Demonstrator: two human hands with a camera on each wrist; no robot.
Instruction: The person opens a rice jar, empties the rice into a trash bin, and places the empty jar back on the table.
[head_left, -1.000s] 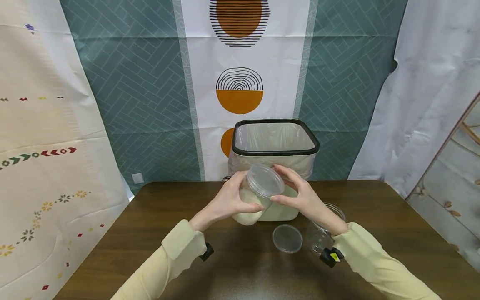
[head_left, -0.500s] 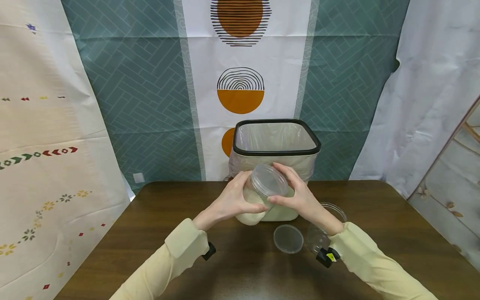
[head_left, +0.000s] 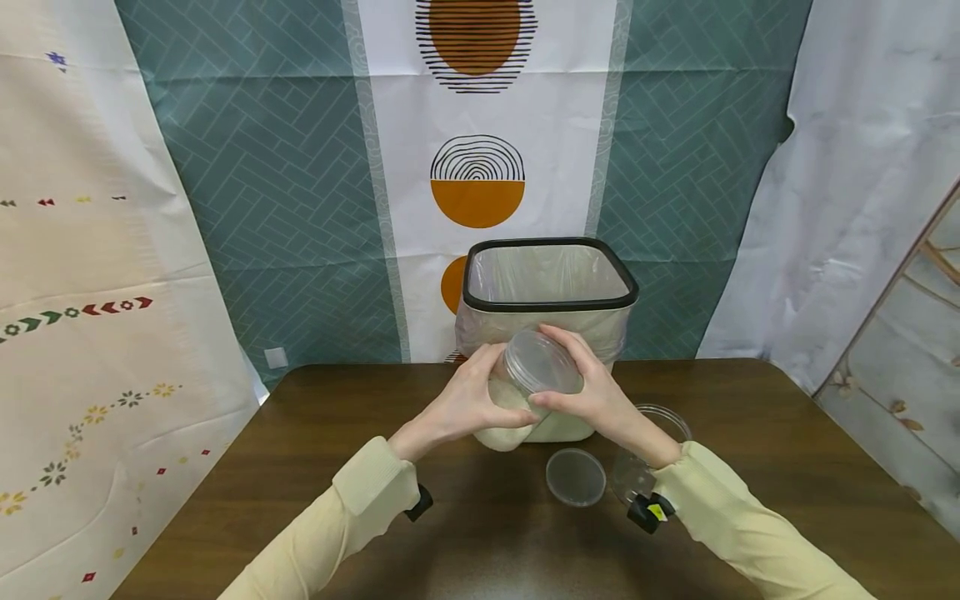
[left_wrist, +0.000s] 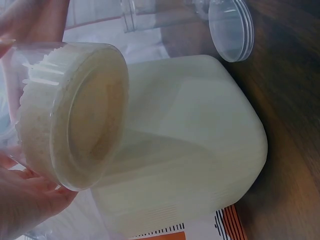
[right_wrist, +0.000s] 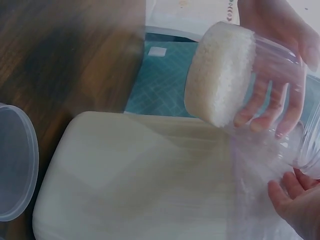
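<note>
My left hand grips a clear jar round its side, clear of the table and tilted. White grains that look like rice fill its lower part. A translucent round lid covers its mouth, and my right hand holds that lid by the edge, thumb near, fingers far. Through the jar wall the left fingers show in the right wrist view. Below the right forearm a second clear jar stands upright, partly hidden. Beside it another round lid lies flat.
Just behind the hands a cream bin with a black rim and a clear plastic liner stands on the dark wooden table. A patterned curtain hangs beyond the table's far edge.
The held jar has shifted slightly to the right. My right thumb and fingers have moved a little left round the lid. The second jar and loose lid stay where they were.
</note>
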